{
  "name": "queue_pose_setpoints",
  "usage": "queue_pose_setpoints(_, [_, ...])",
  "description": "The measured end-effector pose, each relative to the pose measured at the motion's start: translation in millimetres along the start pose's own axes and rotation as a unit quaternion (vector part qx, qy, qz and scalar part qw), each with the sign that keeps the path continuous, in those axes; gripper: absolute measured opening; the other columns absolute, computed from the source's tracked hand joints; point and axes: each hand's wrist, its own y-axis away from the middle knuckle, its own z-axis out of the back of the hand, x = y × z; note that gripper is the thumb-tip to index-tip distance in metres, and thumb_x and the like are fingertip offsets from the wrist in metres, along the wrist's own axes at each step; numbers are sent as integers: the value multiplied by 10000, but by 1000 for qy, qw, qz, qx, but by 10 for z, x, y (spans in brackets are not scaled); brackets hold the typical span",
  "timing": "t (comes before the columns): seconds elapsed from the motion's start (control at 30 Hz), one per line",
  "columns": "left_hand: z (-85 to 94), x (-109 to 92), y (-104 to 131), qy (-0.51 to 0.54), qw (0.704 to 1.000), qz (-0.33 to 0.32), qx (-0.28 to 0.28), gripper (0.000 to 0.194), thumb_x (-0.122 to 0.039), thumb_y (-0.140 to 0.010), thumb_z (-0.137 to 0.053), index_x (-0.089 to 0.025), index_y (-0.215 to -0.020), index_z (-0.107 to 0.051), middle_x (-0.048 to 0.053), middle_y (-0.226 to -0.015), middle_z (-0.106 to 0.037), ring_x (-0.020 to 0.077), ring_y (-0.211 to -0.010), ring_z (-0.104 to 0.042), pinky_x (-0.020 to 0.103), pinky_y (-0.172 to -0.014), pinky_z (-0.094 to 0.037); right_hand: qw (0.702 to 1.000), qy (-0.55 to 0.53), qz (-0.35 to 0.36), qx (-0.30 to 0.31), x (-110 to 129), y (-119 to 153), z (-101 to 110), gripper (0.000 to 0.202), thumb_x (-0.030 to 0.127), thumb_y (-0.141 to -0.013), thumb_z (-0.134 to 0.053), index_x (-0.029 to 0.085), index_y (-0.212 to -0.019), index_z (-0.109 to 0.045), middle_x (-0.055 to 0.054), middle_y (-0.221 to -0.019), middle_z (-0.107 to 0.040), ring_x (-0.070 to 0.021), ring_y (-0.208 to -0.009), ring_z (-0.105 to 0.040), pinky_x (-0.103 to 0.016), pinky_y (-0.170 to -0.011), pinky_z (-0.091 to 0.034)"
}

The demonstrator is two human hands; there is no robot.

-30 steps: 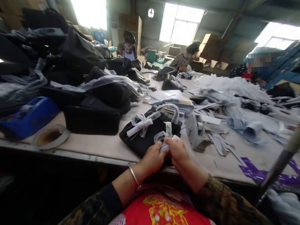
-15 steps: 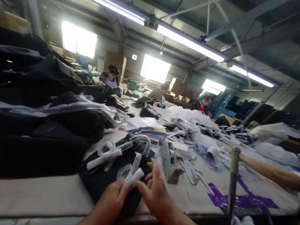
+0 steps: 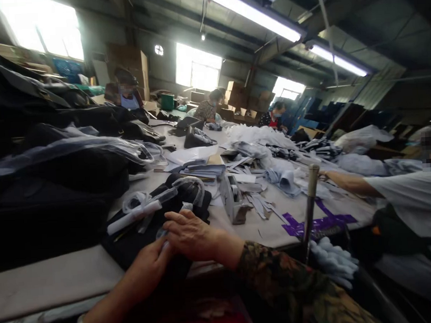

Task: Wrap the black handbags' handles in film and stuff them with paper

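Observation:
A black bag (image 3: 133,241) lies at the table's front edge, with a white wrapped roll (image 3: 134,217) and clear plastic-wrapped straps (image 3: 193,186) on it. Over its front part, my left hand (image 3: 151,259) is closed on a plastic-wrapped handle piece, mostly covered by the hands. My right hand (image 3: 190,234) lies across the same piece, fingers together and bent over it, touching my left hand. The piece's pale tip shows just above my right hand.
Black bags (image 3: 59,187) are piled at left. A tape dispenser (image 3: 233,199), paper strips (image 3: 262,204) and a metal post (image 3: 311,209) stand or lie to the right. At far right a person in a white shirt (image 3: 410,196) reaches over the table; others sit behind.
The view has turned right and tilted down. My right hand, earlier upright with fingers apart beside the wrapped piece, now lies over it against my left hand.

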Motion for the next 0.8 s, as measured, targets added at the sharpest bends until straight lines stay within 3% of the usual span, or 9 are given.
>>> queue_pose_setpoints(0.13, [18, -51, -64, -1, 1000, 2, 9, 512, -552, -968, -397, -183, -1039, -744, 60, -990, -767, 269, -933, -688, 337, -851, -526, 994, -48, -95, -30, 91, 196, 123, 326, 296, -1015, -486, 151, -1286, -595, -121, -1515, -496, -295, -1469, -314, -464, -1144, -329])
queue_pose_setpoints(0.23, [42, -55, -66, -1, 999, 30, 19, 537, -596, -951, -416, -182, -1026, -751, 42, -907, -762, 259, -848, -687, 310, -757, -531, 969, -110, -179, -128, 83, 583, 255, 394, 273, -961, -571, 201, -1348, -563, -130, -1434, -575, -276, -1396, -434, -470, -1130, -366])
queue_pose_setpoints(0.3, [46, -21, -59, -13, 999, 47, 20, 548, -611, -945, -425, -187, -1071, -748, 32, -858, -754, 255, -810, -686, 296, -722, -530, 926, -129, -283, -215, -47, 967, 290, 329, 204, -943, -546, 221, -1263, -620, -116, -1269, -675, -255, -1258, -563, -451, -1085, -424])
queue_pose_setpoints(0.37, [35, 28, -60, -28, 998, 52, 23, 560, -618, -947, -418, -197, -1132, -738, 24, -809, -743, 256, -792, -689, 292, -718, -534, 853, -111, -445, -249, -288, 1411, 261, 265, 230, -953, -502, 215, -1157, -671, -112, -1164, -712, -251, -1159, -623, -429, -1027, -476])
queue_pose_setpoints(0.43, [16, 70, -72, -42, 997, 51, 26, 567, -622, -949, -413, -208, -1168, -733, 21, -780, -735, 261, -799, -695, 296, -746, -546, 756, -83, -629, -162, -603, 1857, 180, 280, 283, -952, -485, 212, -1123, -694, -93, -1142, -729, -231, -1088, -659, -361, -959, -514])
queue_pose_setpoints(0.47, [7, 83, -80, -47, 997, 50, 28, 564, -622, -949, -414, -213, -1167, -736, 21, -782, -737, 265, -813, -700, 299, -766, -552, 729, -78, -668, -131, -772, 2060, 129, 282, 268, -927, -508, 187, -1107, -710, -108, -1110, -743, -239, -1041, -679, -353, -932, -521])
queue_pose_setpoints(0.63, [-16, 92, -110, -36, 998, 53, 23, 525, -623, -921, -465, -270, -1188, -747, 14, -976, -782, 293, -963, -721, 334, -877, -577, 662, -58, -746, -39, -1567, 2720, -108, 225, 178, -884, -564, 174, -983, -767, -111, -1045, -767, -249, -1052, -687, -332, -949, -490])
queue_pose_setpoints(0.8, [-35, 163, -139, -47, 998, 34, -8, 503, -632, -879, -508, -341, -1217, -740, -15, -1132, -770, 339, -1169, -670, 436, -1024, -538, 617, -45, -785, 10, -2245, 2970, -273, 256, 359, -968, -626, 171, -1134, -680, -86, -1187, -689, -232, -1086, -651, -449, -972, -508])
